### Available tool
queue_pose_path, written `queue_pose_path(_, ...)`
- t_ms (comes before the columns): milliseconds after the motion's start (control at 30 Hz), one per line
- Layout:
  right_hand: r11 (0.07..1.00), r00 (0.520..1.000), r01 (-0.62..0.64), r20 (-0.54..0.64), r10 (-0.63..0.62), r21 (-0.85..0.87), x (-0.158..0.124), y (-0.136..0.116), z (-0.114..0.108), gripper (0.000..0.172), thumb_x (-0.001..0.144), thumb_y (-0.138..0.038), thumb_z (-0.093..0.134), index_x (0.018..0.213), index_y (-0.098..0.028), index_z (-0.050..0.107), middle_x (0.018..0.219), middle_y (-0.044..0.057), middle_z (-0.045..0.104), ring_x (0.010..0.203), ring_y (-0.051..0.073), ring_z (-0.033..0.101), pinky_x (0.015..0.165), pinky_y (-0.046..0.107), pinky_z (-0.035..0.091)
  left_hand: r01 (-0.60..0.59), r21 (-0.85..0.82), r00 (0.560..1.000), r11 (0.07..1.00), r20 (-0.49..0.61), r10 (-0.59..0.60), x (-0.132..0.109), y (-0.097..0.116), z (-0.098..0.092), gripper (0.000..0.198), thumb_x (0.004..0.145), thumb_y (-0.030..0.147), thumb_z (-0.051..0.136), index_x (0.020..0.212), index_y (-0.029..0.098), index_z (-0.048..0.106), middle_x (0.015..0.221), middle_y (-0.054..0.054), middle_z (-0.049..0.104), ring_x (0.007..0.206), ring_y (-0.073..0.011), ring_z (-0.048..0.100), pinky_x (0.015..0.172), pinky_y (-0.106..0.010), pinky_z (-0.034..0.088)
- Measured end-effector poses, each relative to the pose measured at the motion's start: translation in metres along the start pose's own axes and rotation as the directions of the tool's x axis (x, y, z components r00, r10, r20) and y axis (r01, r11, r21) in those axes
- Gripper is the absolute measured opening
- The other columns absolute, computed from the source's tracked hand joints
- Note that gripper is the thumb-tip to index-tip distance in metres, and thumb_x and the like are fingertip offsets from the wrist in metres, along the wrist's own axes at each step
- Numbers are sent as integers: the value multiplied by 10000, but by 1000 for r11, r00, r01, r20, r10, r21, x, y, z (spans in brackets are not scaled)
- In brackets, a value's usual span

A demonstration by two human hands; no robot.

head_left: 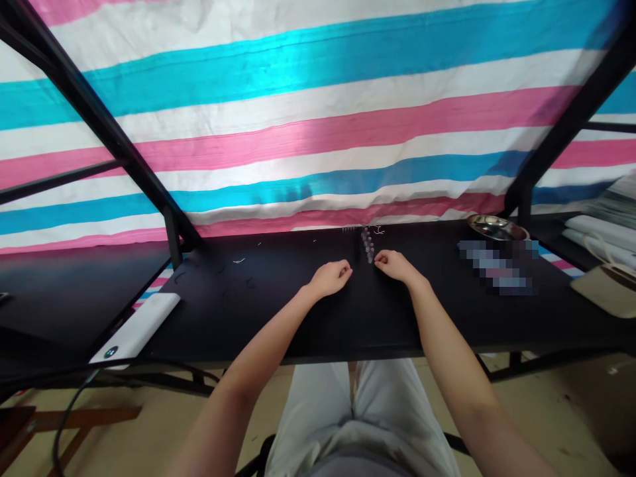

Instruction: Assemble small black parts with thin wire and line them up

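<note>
A narrow strip of small, clear beads or cups [368,244] lies at the back middle of the black table [223,318]. Just right of its near end is my right hand [395,265], its thumb and fingertips pressed together; anything between them is too small to make out. My left hand [330,278] rests on the table to the left of the strip, fingers curled together, with its contents hidden. Behind the strip lie thin white scraps [379,230], and a small row of spiky pieces [349,229] sits to its left.
A shiny metal dish [498,228] stands at the back right, near a blurred-out item [499,268]. At the left edge lies a white power bank [142,324] with a cable. A beige bag [609,288] is far right. Black frame bars and a striped sheet [318,139] stand behind.
</note>
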State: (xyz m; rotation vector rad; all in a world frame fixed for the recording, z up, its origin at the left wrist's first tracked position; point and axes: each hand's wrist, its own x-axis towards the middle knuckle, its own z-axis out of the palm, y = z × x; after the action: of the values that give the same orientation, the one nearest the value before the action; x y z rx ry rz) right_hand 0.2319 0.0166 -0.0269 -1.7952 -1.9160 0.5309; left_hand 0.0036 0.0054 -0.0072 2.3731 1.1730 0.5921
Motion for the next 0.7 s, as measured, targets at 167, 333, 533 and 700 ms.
queue_pose_path(167, 1000, 1000, -5, -4, 5, -31, -1, -2, 1, 127, 752, -225, 578, 844, -170, 646, 743, 31, 660, 649, 123, 588, 614, 211, 405, 57, 1, 995, 998, -88, -56, 19, 12, 10, 260, 828, 282, 446, 1068, 218, 521, 750, -15, 616, 666, -160, 552, 630, -271, 397)
queue_pose_path(333, 997, 1000, 3, -28, -5, -71, -2, -6, 2, 151, 754, -273, 597, 869, -183, 636, 736, 19, 655, 638, 121, 582, 595, 215, 385, 61, 128, 989, 990, -138, -43, 26, 15, 22, 502, 849, 251, 415, 1343, 246, 327, 1020, -65, 586, 790, -179, 585, 705, -285, 430)
queue_pose_path(533, 996, 1000, -1, -24, -1, -88, -2, -6, 3, 163, 745, -286, 607, 876, -192, 630, 731, 12, 649, 643, 123, 579, 597, 218, 378, 68, 275, 995, 959, -89, -45, 27, 13, 30, 471, 899, 290, 338, 1369, 268, 330, 1103, -92, 533, 814, -197, 601, 706, -297, 434)
queue_pose_path(700, 995, 1000, -14, -18, 12, -96, -3, -8, 1, 170, 750, -309, 603, 875, -195, 627, 743, 14, 648, 644, 126, 577, 577, 217, 369, 72, 250, 991, 965, -127, -41, 26, 13, 30, 368, 906, 313, 348, 1230, 255, 512, 1045, -82, 554, 829, -187, 586, 727, -287, 424)
